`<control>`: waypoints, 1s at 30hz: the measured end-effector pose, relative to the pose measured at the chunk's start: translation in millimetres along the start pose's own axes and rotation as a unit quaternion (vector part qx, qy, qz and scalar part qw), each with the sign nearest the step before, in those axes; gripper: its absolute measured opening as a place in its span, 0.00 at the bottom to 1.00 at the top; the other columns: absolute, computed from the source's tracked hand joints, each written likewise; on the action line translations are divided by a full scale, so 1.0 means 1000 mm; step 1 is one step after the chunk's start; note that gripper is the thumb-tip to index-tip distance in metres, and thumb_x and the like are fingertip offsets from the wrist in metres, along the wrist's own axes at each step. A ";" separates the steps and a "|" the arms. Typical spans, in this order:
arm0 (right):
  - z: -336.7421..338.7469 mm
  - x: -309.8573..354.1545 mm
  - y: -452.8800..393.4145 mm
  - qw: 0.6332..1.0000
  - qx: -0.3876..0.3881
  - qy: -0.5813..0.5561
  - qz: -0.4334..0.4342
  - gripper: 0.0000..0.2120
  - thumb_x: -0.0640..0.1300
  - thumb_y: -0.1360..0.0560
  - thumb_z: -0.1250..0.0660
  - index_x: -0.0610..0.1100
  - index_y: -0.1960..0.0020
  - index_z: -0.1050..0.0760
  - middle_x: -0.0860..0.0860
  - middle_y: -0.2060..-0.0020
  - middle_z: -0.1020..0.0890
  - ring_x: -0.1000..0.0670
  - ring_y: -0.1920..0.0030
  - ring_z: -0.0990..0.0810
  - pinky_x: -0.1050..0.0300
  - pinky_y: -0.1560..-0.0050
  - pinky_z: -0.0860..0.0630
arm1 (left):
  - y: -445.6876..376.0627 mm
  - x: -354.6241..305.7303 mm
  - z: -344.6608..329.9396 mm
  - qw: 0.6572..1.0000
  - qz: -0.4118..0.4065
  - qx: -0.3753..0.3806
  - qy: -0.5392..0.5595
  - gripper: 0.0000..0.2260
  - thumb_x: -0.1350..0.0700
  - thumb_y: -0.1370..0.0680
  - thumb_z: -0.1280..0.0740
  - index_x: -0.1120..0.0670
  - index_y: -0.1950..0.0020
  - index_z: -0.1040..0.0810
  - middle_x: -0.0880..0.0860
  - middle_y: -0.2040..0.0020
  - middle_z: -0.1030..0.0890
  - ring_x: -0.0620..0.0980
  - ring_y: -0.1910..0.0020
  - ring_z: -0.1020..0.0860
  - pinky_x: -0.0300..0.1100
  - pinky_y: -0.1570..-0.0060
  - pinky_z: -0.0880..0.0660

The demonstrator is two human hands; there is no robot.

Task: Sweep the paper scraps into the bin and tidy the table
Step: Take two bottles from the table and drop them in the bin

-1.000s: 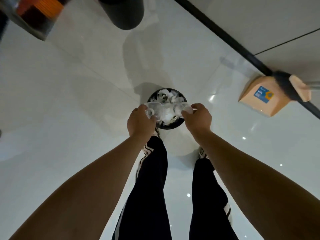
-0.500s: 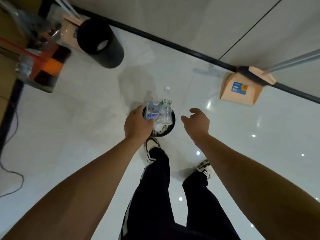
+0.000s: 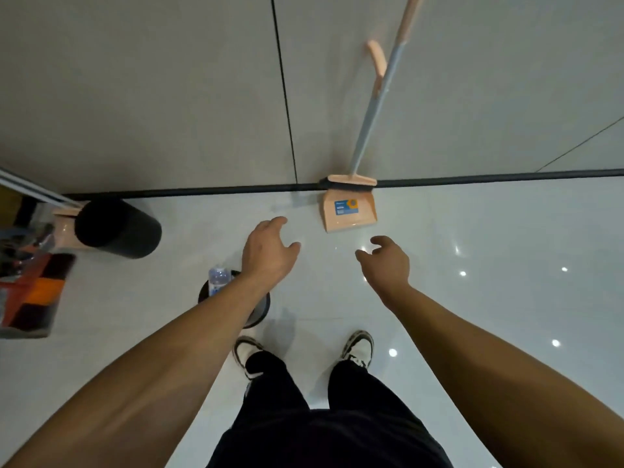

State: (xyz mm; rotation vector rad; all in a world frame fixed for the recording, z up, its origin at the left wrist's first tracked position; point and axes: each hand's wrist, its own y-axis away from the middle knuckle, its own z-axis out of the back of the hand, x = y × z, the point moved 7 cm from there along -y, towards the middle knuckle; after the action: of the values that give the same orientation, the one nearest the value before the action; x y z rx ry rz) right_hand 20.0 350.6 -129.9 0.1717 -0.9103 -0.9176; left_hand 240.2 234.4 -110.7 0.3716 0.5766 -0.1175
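A glossy, smooth tiled floor (image 3: 472, 298) is seen mirroring ceiling lights. A peach plastic dustpan (image 3: 349, 211) is matched by a broom (image 3: 368, 123) with a metallic-looking shaft. A clear plastic bottle (image 3: 218, 278) is shown in a matt black bin (image 3: 260, 314).

A bottle (image 3: 218, 278) stands in the bin (image 3: 261, 307), apparently; dustpan (image 3: 349, 211) beyond, against the wall (image 3: 169, 96).
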 end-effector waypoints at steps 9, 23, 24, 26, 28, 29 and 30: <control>-0.015 -0.027 0.012 0.999 0.042 0.004 -0.011 0.25 0.47 0.27 0.31 0.45 0.30 0.27 0.50 0.50 0.18 0.48 0.49 0.20 0.57 0.48 0.25 | 0.026 0.041 0.004 0.995 0.095 -0.002 -0.010 0.27 0.49 0.27 0.30 0.51 0.28 0.30 0.57 0.35 0.25 0.57 0.37 0.26 0.46 0.40 0.29; -0.197 0.096 0.012 0.972 0.161 0.164 0.055 0.24 0.47 0.27 0.30 0.46 0.32 0.27 0.49 0.57 0.17 0.49 0.55 0.18 0.56 0.50 0.21 | 0.037 0.230 0.069 0.954 0.272 -0.064 0.107 0.21 0.49 0.26 0.29 0.51 0.35 0.25 0.57 0.41 0.23 0.57 0.43 0.24 0.40 0.51 0.31; -0.213 0.105 0.013 0.967 0.170 0.178 0.062 0.24 0.47 0.27 0.30 0.46 0.32 0.27 0.49 0.57 0.17 0.50 0.56 0.18 0.58 0.53 0.21 | 0.037 0.242 0.072 0.948 0.283 -0.071 0.124 0.19 0.49 0.26 0.29 0.50 0.36 0.25 0.56 0.42 0.22 0.57 0.43 0.24 0.39 0.52 0.32; -0.244 0.123 0.013 0.959 0.186 0.200 0.078 0.24 0.47 0.27 0.30 0.47 0.32 0.27 0.52 0.59 0.18 0.53 0.61 0.19 0.63 0.60 0.24 | 0.034 0.265 0.078 0.936 0.306 -0.087 0.151 0.18 0.49 0.26 0.30 0.50 0.37 0.25 0.56 0.42 0.22 0.56 0.44 0.23 0.39 0.53 0.33; -0.271 0.140 0.011 0.950 0.200 0.221 0.093 0.24 0.48 0.27 0.29 0.48 0.32 0.27 0.52 0.58 0.18 0.54 0.61 0.19 0.62 0.58 0.24 | 0.032 0.287 0.082 0.928 0.323 -0.096 0.160 0.20 0.49 0.26 0.29 0.51 0.36 0.25 0.56 0.41 0.22 0.57 0.43 0.23 0.40 0.53 0.32; -0.284 0.148 0.009 0.944 0.211 0.234 0.099 0.24 0.48 0.27 0.29 0.48 0.32 0.27 0.52 0.57 0.18 0.54 0.60 0.19 0.61 0.57 0.23 | 0.033 0.296 0.084 0.923 0.333 -0.099 0.165 0.21 0.49 0.27 0.29 0.52 0.36 0.25 0.57 0.41 0.22 0.58 0.43 0.23 0.41 0.52 0.31; -0.296 0.154 0.006 0.938 0.220 0.248 0.104 0.24 0.48 0.27 0.29 0.49 0.32 0.27 0.53 0.58 0.19 0.54 0.60 0.19 0.60 0.56 0.23 | 0.034 0.306 0.084 0.917 0.345 -0.105 0.170 0.21 0.48 0.27 0.28 0.52 0.36 0.25 0.57 0.41 0.22 0.58 0.43 0.23 0.42 0.52 0.30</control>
State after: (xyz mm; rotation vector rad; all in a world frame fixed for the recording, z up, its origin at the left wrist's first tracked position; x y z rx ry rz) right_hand 285.5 169.5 -219.7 0.6502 -0.6319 -0.4261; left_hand 545.5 232.5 -204.1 0.3699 0.7624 0.6985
